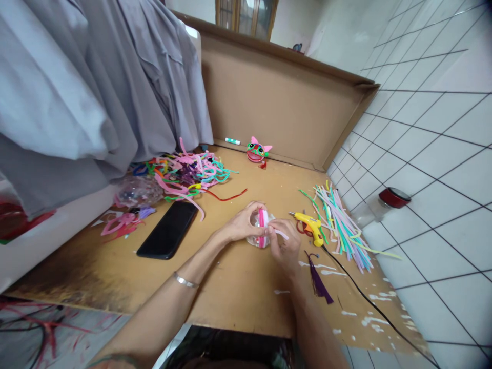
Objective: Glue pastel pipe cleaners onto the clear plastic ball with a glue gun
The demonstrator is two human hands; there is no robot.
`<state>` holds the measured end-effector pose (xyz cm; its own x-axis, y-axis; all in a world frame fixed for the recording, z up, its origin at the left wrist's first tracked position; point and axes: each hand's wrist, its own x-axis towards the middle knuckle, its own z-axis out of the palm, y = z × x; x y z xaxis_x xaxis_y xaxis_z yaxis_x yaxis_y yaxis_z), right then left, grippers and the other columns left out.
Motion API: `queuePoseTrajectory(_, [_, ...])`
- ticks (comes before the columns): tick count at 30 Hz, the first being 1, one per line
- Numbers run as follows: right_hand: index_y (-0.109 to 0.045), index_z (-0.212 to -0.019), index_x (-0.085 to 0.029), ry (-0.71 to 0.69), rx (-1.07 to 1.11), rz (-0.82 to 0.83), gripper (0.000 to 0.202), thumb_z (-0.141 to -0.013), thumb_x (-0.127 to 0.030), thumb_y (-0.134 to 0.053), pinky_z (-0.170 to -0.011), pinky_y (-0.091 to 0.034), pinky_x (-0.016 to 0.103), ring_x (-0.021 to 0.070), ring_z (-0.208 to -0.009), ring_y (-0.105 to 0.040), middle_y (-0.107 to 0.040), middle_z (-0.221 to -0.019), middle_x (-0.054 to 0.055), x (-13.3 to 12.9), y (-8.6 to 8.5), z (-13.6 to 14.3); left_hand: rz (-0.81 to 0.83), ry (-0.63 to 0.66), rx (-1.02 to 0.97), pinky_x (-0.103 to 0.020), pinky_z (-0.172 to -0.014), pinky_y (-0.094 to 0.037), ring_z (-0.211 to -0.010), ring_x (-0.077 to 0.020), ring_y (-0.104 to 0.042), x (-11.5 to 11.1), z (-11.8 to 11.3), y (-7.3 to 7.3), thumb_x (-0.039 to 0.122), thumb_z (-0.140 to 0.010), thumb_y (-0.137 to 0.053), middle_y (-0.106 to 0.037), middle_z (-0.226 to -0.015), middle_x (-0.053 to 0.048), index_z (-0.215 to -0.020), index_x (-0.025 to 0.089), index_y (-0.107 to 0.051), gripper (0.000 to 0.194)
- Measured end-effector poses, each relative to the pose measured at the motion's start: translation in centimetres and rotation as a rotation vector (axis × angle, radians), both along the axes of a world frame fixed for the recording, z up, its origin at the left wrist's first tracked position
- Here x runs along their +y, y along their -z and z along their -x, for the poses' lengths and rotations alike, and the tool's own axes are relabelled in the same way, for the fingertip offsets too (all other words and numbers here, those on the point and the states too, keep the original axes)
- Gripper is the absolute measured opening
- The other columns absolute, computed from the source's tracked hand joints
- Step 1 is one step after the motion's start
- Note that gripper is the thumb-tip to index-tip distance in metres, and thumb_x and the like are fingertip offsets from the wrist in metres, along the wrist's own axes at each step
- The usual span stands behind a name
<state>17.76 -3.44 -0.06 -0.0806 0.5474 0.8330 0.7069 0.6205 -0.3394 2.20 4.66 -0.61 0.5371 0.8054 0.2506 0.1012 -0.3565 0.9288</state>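
My left hand (243,223) is closed round the side of a small, clear, rounded piece (253,240) wrapped with pink and white fuzzy bands. My right hand (285,245) pinches a pale pipe cleaner (282,233) against the right side of that piece, and its loose end sticks out past the fingers. The fingers of both hands partly cover the piece. To the right of my right hand lies a yellow hot glue gun (310,226), its nozzle pointing left, with reddish-handled scissors (300,228) partly under it. A purple tassel (320,281) lies nearer to me.
A pile of coloured pipe cleaners (200,166) and a black phone (168,230) lie left. Straight pipe cleaners (344,228) are bundled right, near a red-lidded jar (378,207). A finished-looking pink-eared figure (257,150) and glue stick (232,141) stand by the cardboard wall (277,92). The gun's cord (369,294) runs front right.
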Motion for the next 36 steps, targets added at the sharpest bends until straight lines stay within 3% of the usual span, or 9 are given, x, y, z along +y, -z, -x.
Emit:
queuePoseTrajectory(3, [-0.063,-0.089,-0.019,0.001,0.003,0.011,0.012,-0.091,-0.015,-0.052,-0.072,-0.051,0.034,0.0181,-0.079,-0.062,-0.068,-0.083,0.007,0.0,0.0,0.0,-0.068,-0.016,0.033,-0.038,-0.104,-0.044,-0.116,-0.0252,-0.057,-0.2,0.0,-0.6,0.038,-0.064,-0.081,-0.052,-0.137,-0.011,-0.107,0.020,-0.057,0.053])
queuePoseTrajectory(8, [-0.063,-0.091,-0.019,-0.008,-0.003,-0.015,0.012,-0.091,-0.013,-0.052,-0.072,-0.051,0.033,0.0180,-0.080,-0.063,-0.068,-0.084,0.007,0.1,0.0,0.0,-0.137,-0.037,0.058,-0.037,-0.098,-0.047,-0.106,-0.0238,-0.059,-0.4,0.1,-1.1,0.038,-0.065,-0.080,-0.059,-0.118,-0.009,-0.104,0.019,-0.056,0.050])
queuePoseTrajectory(19, [-0.063,-0.090,-0.019,0.005,-0.008,-0.011,0.012,-0.091,-0.014,-0.052,-0.071,-0.051,0.033,0.0179,-0.078,-0.062,-0.067,-0.082,0.007,0.0,-0.2,0.0,-0.030,-0.030,0.060,-0.031,-0.083,-0.047,-0.090,-0.0197,-0.057,-0.9,0.1,-1.4,0.042,-0.065,-0.077,-0.063,-0.099,-0.004,-0.105,0.018,-0.055,0.051])
queuePoseTrajectory(29, [-0.063,-0.091,-0.020,0.009,-0.014,0.002,0.012,-0.091,-0.015,-0.052,-0.071,-0.051,0.034,0.0178,-0.078,-0.061,-0.068,-0.083,0.007,0.0,-0.1,-0.1,-0.026,-0.024,0.075,-0.033,-0.087,-0.048,-0.092,-0.0205,-0.058,-0.7,0.1,-1.1,0.041,-0.066,-0.078,-0.065,-0.102,-0.004,-0.107,0.018,-0.055,0.053])
queuePoseTrajectory(36, [-0.064,-0.091,-0.020,0.014,-0.011,-0.004,0.013,-0.091,-0.016,-0.051,-0.071,-0.051,0.034,0.0186,-0.078,-0.063,-0.068,-0.083,0.007,0.0,-0.2,0.0,-0.116,-0.038,0.047,-0.034,-0.090,-0.047,-0.097,-0.0216,-0.059,-0.7,0.1,-1.3,0.039,-0.068,-0.078,-0.063,-0.108,-0.006,-0.105,0.019,-0.057,0.048])
